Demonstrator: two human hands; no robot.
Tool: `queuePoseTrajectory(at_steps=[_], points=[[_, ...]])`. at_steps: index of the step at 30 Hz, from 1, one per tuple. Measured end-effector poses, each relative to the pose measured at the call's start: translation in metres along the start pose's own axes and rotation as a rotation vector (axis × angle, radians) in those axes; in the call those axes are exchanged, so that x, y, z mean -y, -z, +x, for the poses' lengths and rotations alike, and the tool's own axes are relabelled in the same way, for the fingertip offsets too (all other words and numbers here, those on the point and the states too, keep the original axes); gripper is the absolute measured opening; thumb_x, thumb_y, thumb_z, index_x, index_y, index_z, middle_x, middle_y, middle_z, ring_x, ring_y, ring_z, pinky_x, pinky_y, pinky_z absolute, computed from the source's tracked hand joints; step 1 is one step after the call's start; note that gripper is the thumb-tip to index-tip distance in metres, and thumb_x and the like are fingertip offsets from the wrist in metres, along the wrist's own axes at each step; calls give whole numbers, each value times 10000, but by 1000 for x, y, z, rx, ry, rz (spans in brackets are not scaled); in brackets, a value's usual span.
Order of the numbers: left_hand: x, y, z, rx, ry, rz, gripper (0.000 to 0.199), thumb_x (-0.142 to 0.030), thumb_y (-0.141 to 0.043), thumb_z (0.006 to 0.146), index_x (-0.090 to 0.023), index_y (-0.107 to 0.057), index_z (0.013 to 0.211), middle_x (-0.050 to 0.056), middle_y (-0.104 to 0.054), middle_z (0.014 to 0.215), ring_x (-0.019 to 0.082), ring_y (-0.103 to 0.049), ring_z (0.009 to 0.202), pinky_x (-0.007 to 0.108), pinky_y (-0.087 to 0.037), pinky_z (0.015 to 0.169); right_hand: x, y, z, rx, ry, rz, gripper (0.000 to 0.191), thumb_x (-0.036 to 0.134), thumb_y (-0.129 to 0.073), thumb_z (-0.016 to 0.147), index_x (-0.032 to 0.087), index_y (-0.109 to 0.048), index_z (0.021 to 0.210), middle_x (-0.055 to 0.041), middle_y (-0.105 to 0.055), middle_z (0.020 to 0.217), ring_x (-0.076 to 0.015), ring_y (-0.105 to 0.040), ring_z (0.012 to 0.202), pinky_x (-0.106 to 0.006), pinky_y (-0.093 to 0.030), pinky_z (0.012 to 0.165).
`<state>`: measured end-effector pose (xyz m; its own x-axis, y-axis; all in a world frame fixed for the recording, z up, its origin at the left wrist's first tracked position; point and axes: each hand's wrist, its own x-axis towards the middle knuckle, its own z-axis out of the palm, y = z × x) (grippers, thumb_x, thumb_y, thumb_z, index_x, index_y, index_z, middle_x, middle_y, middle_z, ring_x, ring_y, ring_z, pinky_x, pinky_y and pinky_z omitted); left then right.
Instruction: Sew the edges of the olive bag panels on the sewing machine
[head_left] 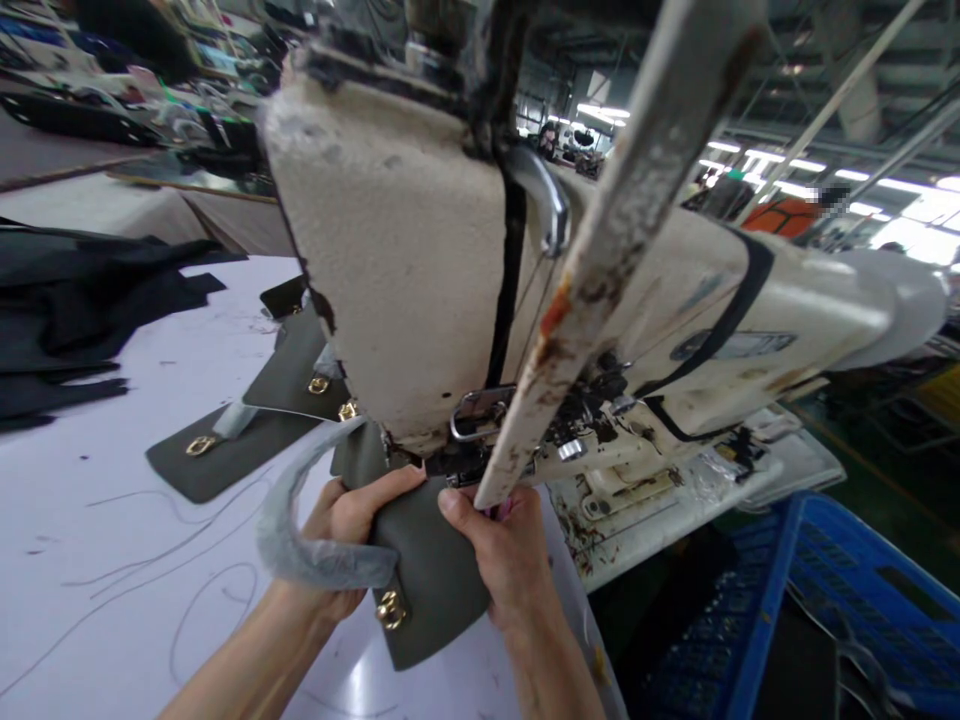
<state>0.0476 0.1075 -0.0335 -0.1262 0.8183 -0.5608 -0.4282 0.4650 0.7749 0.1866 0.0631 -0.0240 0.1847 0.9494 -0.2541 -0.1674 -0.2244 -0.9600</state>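
A dark olive bag panel [431, 570] lies under the head of a cream sewing machine [390, 240]. A curved handle [300, 550], wrapped in clear plastic, arches from the panel over my left wrist; a gold ring fitting [391, 609] sits at its near end. My left hand [345, 525] grips the panel's left edge, its index finger stretched toward the presser foot. On the other side my right hand [502, 540] pinches the right edge, thumb on top and the other fingers partly hidden behind the machine's rusty bar [592, 270]. The needle cannot be made out.
More olive panels [217, 465] with gold fittings lie left of the machine on the white table [90, 610]. Loose threads trail across it. Black fabric pieces [82, 300] are heaped at far left. A blue plastic crate [780, 590] stands low at right, below the table edge.
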Motion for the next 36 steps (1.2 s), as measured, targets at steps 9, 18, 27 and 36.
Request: queuePoseTrajectory(at_steps=[9,18,27,36], points=[[2,4,2,54,53,19,493,-258,-916,476,-106,-756,917,144,-769,843,263,-709,602,344,-607,500,1,1,0,5,4,-62,215,380,-775,758,169,-756,719,-28,-676,639,-195,-648,643,-283,-511,596],[-1,-1,-5,96,110,0,522,-297,-922,468,-117,-760,930,129,-766,815,274,-711,593,376,-619,536,-2,1,0,23,-15,52,217,362,-800,733,152,-743,734,-24,-667,659,-164,-582,610,-274,-474,604],[5,4,-4,97,125,-13,455,-282,-929,447,-143,-740,836,69,-746,737,258,-691,565,379,-617,505,-1,13,-25,76,112,-141,201,300,-732,835,160,-809,957,33,-511,641,-104,-369,586,-239,-330,563],[3,3,-5,123,88,-2,385,-265,-923,448,-166,-676,725,31,-699,634,200,-656,504,302,-599,465,9,19,-30,137,128,-263,400,340,-699,866,179,-781,1223,43,-467,638,-93,-363,579,-225,-298,524]])
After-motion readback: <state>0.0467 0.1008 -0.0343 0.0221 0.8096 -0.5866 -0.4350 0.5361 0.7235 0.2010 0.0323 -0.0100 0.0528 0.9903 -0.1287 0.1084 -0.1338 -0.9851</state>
